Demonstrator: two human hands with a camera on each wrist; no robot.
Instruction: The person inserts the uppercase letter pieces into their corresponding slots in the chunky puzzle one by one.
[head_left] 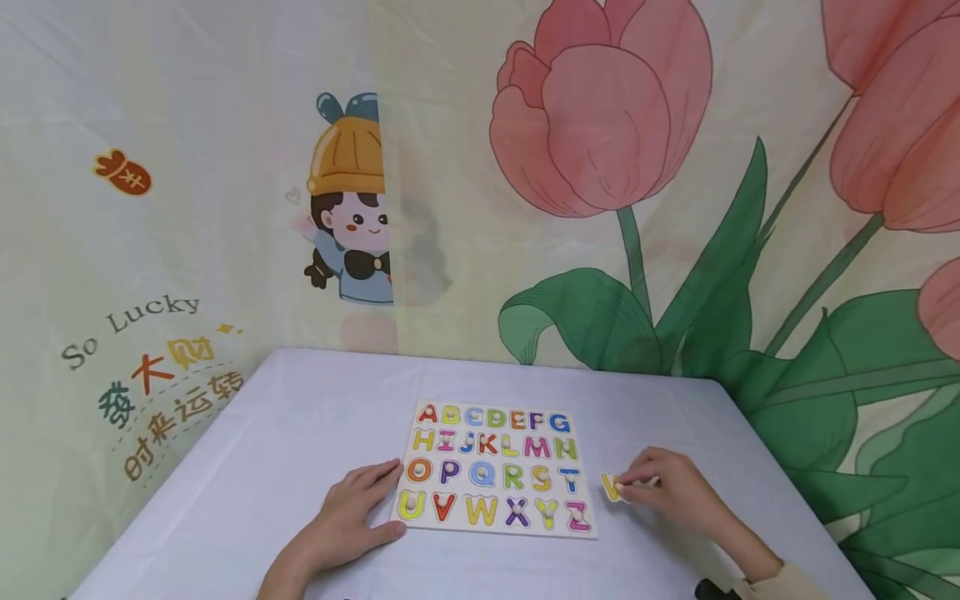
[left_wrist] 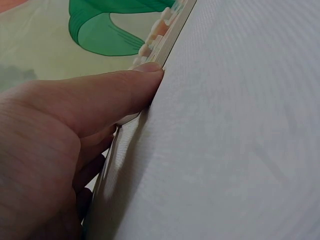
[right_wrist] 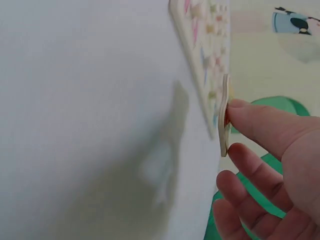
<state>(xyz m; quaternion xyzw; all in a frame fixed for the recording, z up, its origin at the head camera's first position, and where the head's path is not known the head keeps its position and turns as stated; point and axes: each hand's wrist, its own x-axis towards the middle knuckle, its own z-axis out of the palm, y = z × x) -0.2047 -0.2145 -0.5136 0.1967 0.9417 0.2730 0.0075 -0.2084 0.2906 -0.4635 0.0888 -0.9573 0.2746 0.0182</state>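
Note:
An alphabet puzzle board (head_left: pixel 465 460) lies flat, with coloured letters from A to Z in rows. Most letters carry a small knob; the yellow W place (head_left: pixel 481 510) in the bottom row shows none. Beside the board's right edge, my right hand (head_left: pixel 671 492) pinches a yellow W puzzle piece (head_left: pixel 611 487) between thumb and fingers. In the right wrist view that wooden piece (right_wrist: pixel 224 120) is seen edge-on, raised off the tablecloth. My left hand (head_left: pixel 341 517) rests at the board's left side, its thumb (left_wrist: pixel 120 90) touching the edge near the front corner.
A white cloth (head_left: pixel 300 425) covers the table. Behind it hangs a curtain (head_left: pixel 450 333) printed with large pink tulips, a cartoon child and lettering. Near the front right, a dark object (head_left: pixel 712 590) shows at the right sleeve.

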